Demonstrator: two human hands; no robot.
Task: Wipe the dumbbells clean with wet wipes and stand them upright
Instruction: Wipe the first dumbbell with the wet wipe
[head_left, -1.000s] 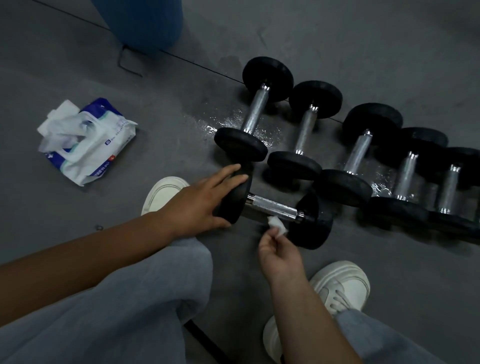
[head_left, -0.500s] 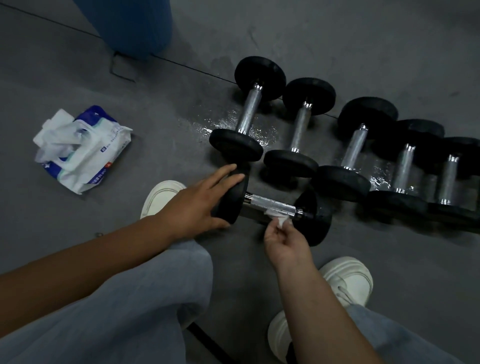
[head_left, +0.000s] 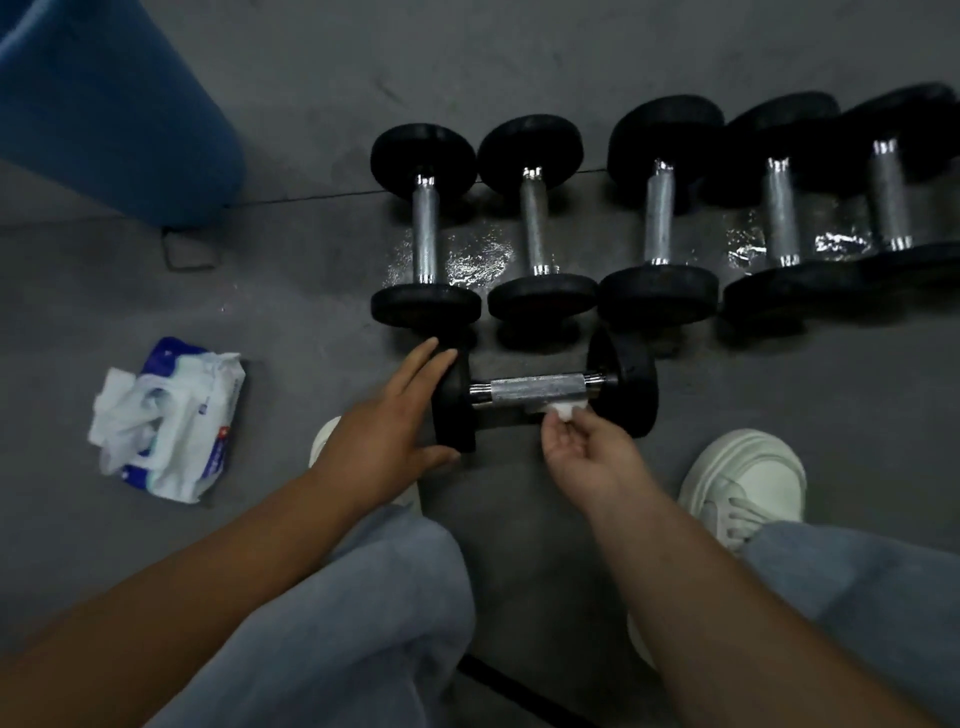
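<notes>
A person crouching on a gym floor (head_left: 805, 395) is wiping a dumbbell (head_left: 535, 387) that is lying on its side just ahead of their shoes (head_left: 748, 473). The left hand (head_left: 384, 421) is bracing the dumbbell's left weight, with the fingers straight and close together against its outer face and the thumb spread below. The right hand (head_left: 587, 452) is pinching a small bunched wet wipe (head_left: 563, 409) between thumb and fingertips, pressing it to the right end of the dumbbell's knurled steel handle. Beyond the dumbbell, five more are lying in a row (head_left: 657, 218) across a wet patch (head_left: 472, 260). The wipe pack (head_left: 171, 421) is sitting well to the dumbbell's left. The dumbbell is looking heavy, rigid and prone to rolling. Standing it up is likely calling for a full grip round the handle, as the damp ends may be slippery.
</notes>
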